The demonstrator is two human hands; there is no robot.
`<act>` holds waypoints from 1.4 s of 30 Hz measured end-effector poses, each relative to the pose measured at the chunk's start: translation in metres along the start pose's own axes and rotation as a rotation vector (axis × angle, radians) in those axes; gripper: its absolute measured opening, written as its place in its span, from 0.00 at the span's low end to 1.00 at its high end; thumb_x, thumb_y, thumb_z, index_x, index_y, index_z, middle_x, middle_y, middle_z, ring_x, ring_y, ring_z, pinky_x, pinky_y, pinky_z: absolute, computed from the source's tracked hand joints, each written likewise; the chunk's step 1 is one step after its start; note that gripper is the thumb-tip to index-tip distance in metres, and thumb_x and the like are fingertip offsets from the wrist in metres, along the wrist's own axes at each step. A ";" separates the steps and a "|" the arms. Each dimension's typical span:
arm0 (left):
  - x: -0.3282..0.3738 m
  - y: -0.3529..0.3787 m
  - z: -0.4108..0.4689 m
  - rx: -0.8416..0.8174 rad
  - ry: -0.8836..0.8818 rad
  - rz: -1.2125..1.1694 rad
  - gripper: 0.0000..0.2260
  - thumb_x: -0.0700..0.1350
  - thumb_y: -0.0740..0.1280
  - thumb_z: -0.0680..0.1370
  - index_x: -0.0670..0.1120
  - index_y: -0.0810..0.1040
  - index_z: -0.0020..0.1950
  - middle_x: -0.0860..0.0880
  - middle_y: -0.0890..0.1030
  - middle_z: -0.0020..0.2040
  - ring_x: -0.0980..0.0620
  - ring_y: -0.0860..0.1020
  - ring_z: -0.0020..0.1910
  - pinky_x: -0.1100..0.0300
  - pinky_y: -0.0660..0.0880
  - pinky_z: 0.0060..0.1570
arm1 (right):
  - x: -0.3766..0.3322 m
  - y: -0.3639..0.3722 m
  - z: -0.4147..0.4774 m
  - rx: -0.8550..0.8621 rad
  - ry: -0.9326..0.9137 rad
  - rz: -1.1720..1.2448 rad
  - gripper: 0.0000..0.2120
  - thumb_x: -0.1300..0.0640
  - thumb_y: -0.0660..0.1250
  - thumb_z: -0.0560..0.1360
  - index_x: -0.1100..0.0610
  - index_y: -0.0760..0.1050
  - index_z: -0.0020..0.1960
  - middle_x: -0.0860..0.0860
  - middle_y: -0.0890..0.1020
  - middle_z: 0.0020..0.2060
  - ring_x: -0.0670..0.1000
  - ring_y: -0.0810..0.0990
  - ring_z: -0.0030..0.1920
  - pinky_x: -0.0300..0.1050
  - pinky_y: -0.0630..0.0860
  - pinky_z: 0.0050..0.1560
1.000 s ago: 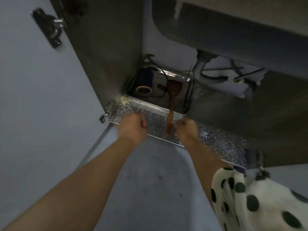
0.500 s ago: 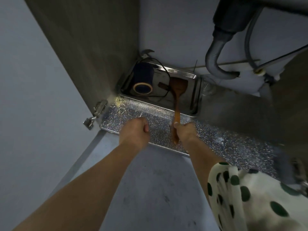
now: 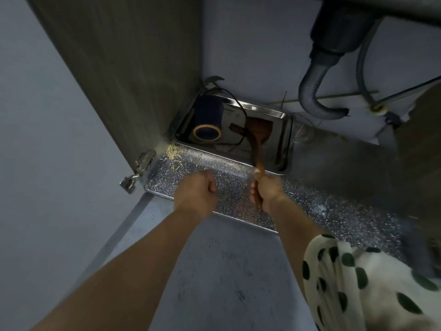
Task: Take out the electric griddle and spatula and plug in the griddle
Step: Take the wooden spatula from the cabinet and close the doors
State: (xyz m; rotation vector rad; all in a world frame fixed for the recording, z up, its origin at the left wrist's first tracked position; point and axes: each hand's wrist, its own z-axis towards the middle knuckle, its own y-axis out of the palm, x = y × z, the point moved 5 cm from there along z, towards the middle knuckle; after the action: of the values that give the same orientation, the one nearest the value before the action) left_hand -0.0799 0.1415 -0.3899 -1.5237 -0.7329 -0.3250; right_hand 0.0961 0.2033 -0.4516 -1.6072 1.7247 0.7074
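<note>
Of the two hands, the left hand is a clenched, empty fist. One dark roll lies in the single steel griddle at the back corner, beside the one wooden spatula, whose handle the right hand grips.

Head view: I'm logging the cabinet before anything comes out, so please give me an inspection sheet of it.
Surface: speckled liner, with straw bits at its left corner.
Job's things: griddle in the back left corner; spatula blade inside it, handle reaching out over the front rim.
Clutter: dark roll lying in the griddle.
Hands: left hand fisted, holding nothing; right hand grips the spatula handle.
Cables: black cord looped across the griddle; plug not made out.
Surroundings: drain hose above right, door hinge at left.
</note>
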 end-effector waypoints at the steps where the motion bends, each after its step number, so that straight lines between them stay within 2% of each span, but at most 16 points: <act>1: 0.002 -0.003 0.000 0.001 -0.003 -0.001 0.16 0.33 0.64 0.70 0.52 0.67 0.29 0.54 0.74 0.30 0.48 0.77 0.37 0.57 0.76 0.37 | -0.004 0.000 -0.003 0.004 -0.009 -0.003 0.11 0.54 0.60 0.81 0.58 0.68 0.42 0.50 0.70 0.27 0.48 0.68 0.25 0.38 0.67 0.22; 5: 0.020 -0.020 -0.009 -0.003 -0.019 -0.008 0.16 0.34 0.63 0.70 0.52 0.67 0.29 0.51 0.76 0.35 0.47 0.78 0.39 0.57 0.75 0.40 | -0.023 -0.005 -0.027 -0.007 0.016 -0.068 0.12 0.54 0.60 0.81 0.58 0.69 0.41 0.51 0.70 0.29 0.47 0.67 0.25 0.40 0.66 0.22; 11: 0.060 -0.062 -0.036 -0.014 -0.046 -0.005 0.16 0.34 0.63 0.71 0.52 0.66 0.29 0.50 0.77 0.37 0.47 0.76 0.40 0.60 0.71 0.38 | -0.059 -0.012 -0.089 0.010 0.101 -0.121 0.10 0.56 0.61 0.81 0.60 0.70 0.43 0.52 0.70 0.28 0.47 0.68 0.26 0.39 0.67 0.24; 14: 0.085 -0.093 -0.055 -0.039 -0.061 0.011 0.16 0.35 0.62 0.71 0.52 0.65 0.29 0.50 0.78 0.39 0.46 0.77 0.43 0.59 0.72 0.39 | -0.080 -0.019 -0.125 0.007 0.149 -0.132 0.12 0.57 0.61 0.81 0.59 0.69 0.39 0.51 0.70 0.26 0.47 0.67 0.24 0.39 0.65 0.22; 17: 0.104 -0.123 -0.074 -0.051 -0.067 0.000 0.16 0.34 0.62 0.70 0.51 0.63 0.28 0.50 0.76 0.38 0.44 0.77 0.43 0.59 0.71 0.38 | -0.092 -0.024 -0.156 -0.005 0.210 -0.119 0.14 0.57 0.61 0.81 0.58 0.68 0.37 0.50 0.68 0.22 0.46 0.65 0.21 0.35 0.62 0.22; 20: 0.129 -0.156 -0.096 -0.069 -0.086 0.003 0.16 0.34 0.62 0.69 0.50 0.63 0.28 0.47 0.77 0.38 0.42 0.78 0.44 0.58 0.71 0.39 | -0.106 -0.029 -0.192 -0.007 0.279 -0.097 0.12 0.57 0.62 0.80 0.56 0.67 0.39 0.50 0.68 0.25 0.44 0.64 0.17 0.30 0.62 0.19; 26: 0.176 -0.224 -0.136 -0.114 -0.124 0.027 0.11 0.36 0.62 0.70 0.50 0.67 0.32 0.45 0.82 0.44 0.43 0.79 0.47 0.58 0.72 0.41 | -0.145 -0.026 -0.273 -0.047 0.380 -0.074 0.12 0.60 0.60 0.80 0.56 0.68 0.37 0.51 0.67 0.28 0.46 0.64 0.26 0.28 0.63 0.18; 33: 0.199 -0.297 -0.176 -0.093 -0.089 0.014 0.13 0.35 0.62 0.68 0.50 0.65 0.29 0.46 0.79 0.39 0.42 0.78 0.44 0.59 0.67 0.36 | -0.176 -0.002 -0.367 -0.093 0.440 0.013 0.13 0.59 0.56 0.82 0.55 0.66 0.38 0.50 0.65 0.29 0.46 0.63 0.27 0.28 0.64 0.16; 37: 0.198 -0.335 -0.197 -0.098 -0.041 0.025 0.14 0.35 0.62 0.69 0.50 0.64 0.28 0.51 0.73 0.35 0.44 0.78 0.43 0.60 0.66 0.36 | -0.184 0.011 -0.418 -0.084 0.454 0.063 0.14 0.58 0.57 0.82 0.55 0.66 0.37 0.50 0.67 0.23 0.46 0.65 0.19 0.30 0.65 0.17; 39: 0.194 -0.360 -0.210 -0.097 -0.001 0.034 0.14 0.36 0.63 0.70 0.51 0.64 0.28 0.52 0.73 0.35 0.44 0.78 0.44 0.60 0.67 0.37 | -0.186 0.019 -0.450 -0.058 0.441 0.122 0.14 0.58 0.57 0.81 0.56 0.66 0.37 0.49 0.68 0.16 0.46 0.65 0.14 0.30 0.66 0.17; 42: 0.182 -0.398 -0.229 -0.060 0.022 0.037 0.13 0.37 0.64 0.69 0.50 0.66 0.28 0.50 0.77 0.38 0.43 0.78 0.43 0.59 0.69 0.39 | -0.191 0.032 -0.490 -0.020 0.411 0.179 0.14 0.59 0.56 0.82 0.56 0.65 0.37 0.49 0.66 0.12 0.45 0.65 0.11 0.30 0.67 0.16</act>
State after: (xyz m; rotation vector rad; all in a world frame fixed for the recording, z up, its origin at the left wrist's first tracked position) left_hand -0.1371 -0.0583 0.0582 -1.5860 -0.6822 -0.3378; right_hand 0.0150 -0.0496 0.0030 -1.7140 2.1818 0.4998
